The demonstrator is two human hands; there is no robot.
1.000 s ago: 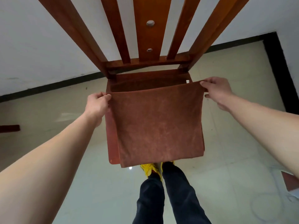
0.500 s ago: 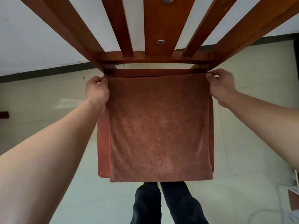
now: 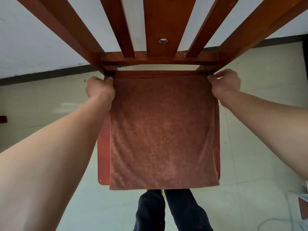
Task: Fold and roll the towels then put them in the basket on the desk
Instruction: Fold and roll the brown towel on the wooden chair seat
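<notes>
A rust-brown towel (image 3: 163,130), folded into a near square, lies flat on the seat of a wooden chair (image 3: 103,157). My left hand (image 3: 100,90) pinches the towel's far left corner at the back of the seat. My right hand (image 3: 225,84) pinches the far right corner. The towel's near edge hangs slightly past the seat's front. No basket or desk is in view.
The chair's slatted backrest (image 3: 156,30) rises close in front of me. My dark-trousered legs (image 3: 168,212) stand at the seat's front. Pale tiled floor lies all around, with a white wall and dark skirting behind. A cable and some object (image 3: 300,202) sit at the right edge.
Both hands have carried the towel's top edge away from me to the back of the seat and laid the towel flat. The view has drawn closer to the chair.
</notes>
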